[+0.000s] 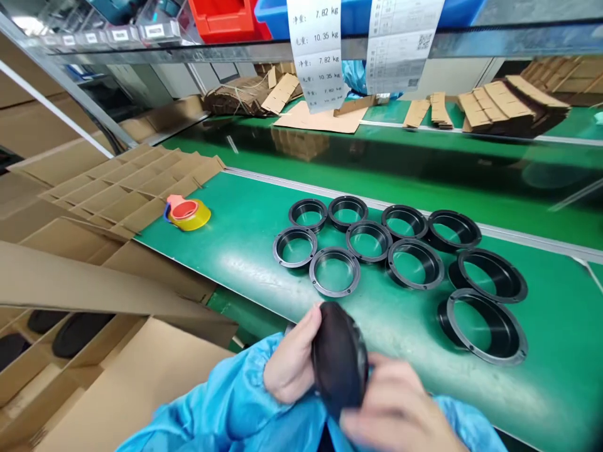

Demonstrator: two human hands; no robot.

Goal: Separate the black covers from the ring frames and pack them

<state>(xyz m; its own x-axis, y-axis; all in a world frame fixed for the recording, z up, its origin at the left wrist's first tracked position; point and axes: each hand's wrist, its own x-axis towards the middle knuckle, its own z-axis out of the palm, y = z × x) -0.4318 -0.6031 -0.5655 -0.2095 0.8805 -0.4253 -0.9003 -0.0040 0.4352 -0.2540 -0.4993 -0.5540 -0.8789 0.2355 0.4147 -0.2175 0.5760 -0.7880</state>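
Note:
Both my hands hold one black round part (339,361) close to my body at the bottom centre. My left hand (289,364) wraps its fingers round the part's left side. My right hand (398,408) grips its lower right edge, slightly blurred. Both wrists wear light blue sleeves (226,408). Beyond my hands, several black flanged rings (334,272) lie flat on the green belt (245,220), the larger ones (485,326) at the right.
A yellow tape roll with a red dispenser (187,213) lies on the belt's left. Cardboard divider grids (122,188) and an open carton (94,351) with black parts sit at left. Folded cardboard stacks (513,103) line the far bench. Paper labels (318,50) hang from a shelf.

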